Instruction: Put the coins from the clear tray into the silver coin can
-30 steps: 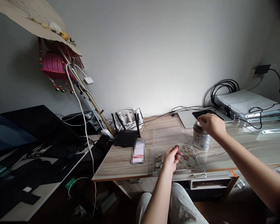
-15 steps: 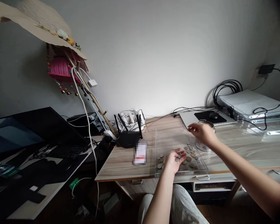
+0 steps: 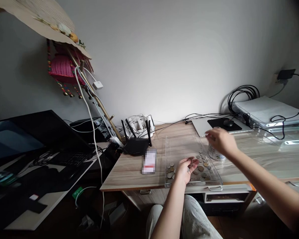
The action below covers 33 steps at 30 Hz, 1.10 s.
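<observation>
A clear plastic tray (image 3: 181, 142) lies on the wooden desk, with coins (image 3: 201, 168) spread over its near half and several more at its left side. My left hand (image 3: 185, 168) is over the tray, palm up, with its fingers loosely curled; what lies in the palm is too small to tell. Further right, my right hand (image 3: 220, 141) is raised over a clear round jar (image 3: 216, 155), its fingertips pinched together. Anything between those fingertips is too small to make out. The hand covers much of the jar's mouth.
Left of the tray lies a phone (image 3: 149, 161), near a black router (image 3: 136, 146) with upright antennas. A mouse (image 3: 228, 122) on a black pad and stacked clear trays (image 3: 276, 116) stand behind and right.
My right hand has moved slightly right, further over the jar. In my left hand, the coins seen on the fingers before no longer show clearly. The camera view has shifted a little.
</observation>
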Each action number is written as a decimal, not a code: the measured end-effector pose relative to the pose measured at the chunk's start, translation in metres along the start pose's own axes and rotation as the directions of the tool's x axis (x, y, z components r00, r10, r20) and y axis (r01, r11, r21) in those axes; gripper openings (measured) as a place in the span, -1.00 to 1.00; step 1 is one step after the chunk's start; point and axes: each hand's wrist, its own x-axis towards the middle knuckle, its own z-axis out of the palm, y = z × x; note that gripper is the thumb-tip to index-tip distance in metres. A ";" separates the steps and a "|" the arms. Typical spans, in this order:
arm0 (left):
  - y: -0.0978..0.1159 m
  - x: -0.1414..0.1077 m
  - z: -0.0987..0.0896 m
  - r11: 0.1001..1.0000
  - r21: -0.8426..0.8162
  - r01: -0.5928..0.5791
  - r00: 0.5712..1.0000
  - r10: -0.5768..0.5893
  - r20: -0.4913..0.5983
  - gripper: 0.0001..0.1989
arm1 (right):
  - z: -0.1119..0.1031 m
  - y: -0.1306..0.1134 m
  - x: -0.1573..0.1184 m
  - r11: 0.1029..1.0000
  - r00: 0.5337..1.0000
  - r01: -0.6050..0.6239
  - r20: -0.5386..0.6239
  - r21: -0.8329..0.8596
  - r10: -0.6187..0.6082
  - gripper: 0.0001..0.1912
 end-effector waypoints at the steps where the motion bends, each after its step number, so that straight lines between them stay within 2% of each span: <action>1: 0.000 0.000 0.000 1.000 0.014 -0.008 1.000 0.008 -0.007 -0.87 | 0.009 -0.011 -0.007 0.998 0.997 0.041 0.069 0.048 -0.044 -0.71; 3: -0.001 0.002 -0.001 0.998 0.048 -0.028 0.999 0.029 -0.022 -0.88 | 0.029 -0.030 -0.020 0.977 0.964 0.107 0.223 0.182 -0.147 -0.71; 5: -0.002 0.003 -0.001 0.995 0.084 -0.053 0.998 0.056 -0.041 -0.86 | 0.046 -0.043 -0.030 0.945 0.928 0.118 0.305 0.305 -0.215 -0.73; 8: -0.002 0.004 -0.002 0.989 0.129 -0.070 0.997 0.073 -0.013 -0.81 | 0.057 -0.048 -0.034 0.908 0.932 0.071 0.297 0.412 -0.207 -0.74; 10: -0.002 0.003 -0.002 0.988 0.142 -0.055 0.997 0.047 0.056 -0.78 | 0.051 -0.045 -0.030 0.900 0.950 0.044 0.262 0.433 -0.172 -0.75; 12: -0.001 0.001 -0.001 0.991 0.130 -0.025 0.996 0.014 0.086 -0.77 | 0.036 -0.036 -0.022 0.917 0.977 0.040 0.178 0.397 -0.119 -0.75; 14: -0.001 0.000 -0.002 0.996 0.084 -0.007 0.998 0.001 0.068 -0.80 | 0.014 -0.021 -0.010 0.953 0.999 0.019 0.034 0.303 -0.030 -0.73; 16: -0.001 0.000 -0.002 0.999 0.042 0.001 0.998 -0.004 0.060 -0.78 | -0.007 -0.001 0.004 0.982 0.993 -0.059 -0.089 0.180 0.076 -0.70; 17: -0.001 0.000 -0.002 0.999 0.031 0.006 0.998 -0.008 0.064 -0.75 | -0.016 0.010 0.011 0.987 0.987 -0.110 -0.108 0.116 0.123 -0.70; 21: -0.001 0.000 0.000 0.998 0.046 0.034 0.999 -0.036 0.031 -0.71 | -0.027 0.045 0.030 0.967 0.971 -0.234 0.025 -0.103 0.238 -0.76; 24: 0.000 -0.002 0.002 0.997 0.079 0.020 1.000 -0.020 0.002 -0.75 | -0.023 0.051 0.031 0.955 0.963 -0.243 0.079 -0.171 0.260 -0.77; 26: 0.001 -0.004 0.003 0.993 0.119 -0.001 1.000 -0.001 0.015 -0.75 | -0.022 0.044 0.026 0.957 0.972 -0.232 0.000 -0.175 0.236 -0.73; 29: 0.001 -0.003 0.001 0.983 0.173 -0.059 0.997 0.049 0.062 -0.72 | -0.018 0.017 0.012 0.982 0.974 -0.155 -0.186 -0.108 0.133 -0.69; 30: 0.001 -0.003 0.001 0.979 0.185 -0.081 0.995 0.068 0.072 -0.70 | -0.014 0.006 0.005 0.992 0.979 -0.109 -0.177 -0.064 0.096 -0.69; 31: 0.000 -0.002 0.000 0.976 0.194 -0.099 0.993 0.085 0.079 -0.68 | -0.008 -0.006 -0.003 0.998 0.992 -0.059 -0.115 -0.009 0.058 -0.70; 33: 0.000 -0.002 0.000 0.969 0.211 -0.125 0.990 0.106 0.097 -0.64 | 0.010 -0.028 -0.019 0.992 0.993 0.019 0.113 0.128 -0.033 -0.72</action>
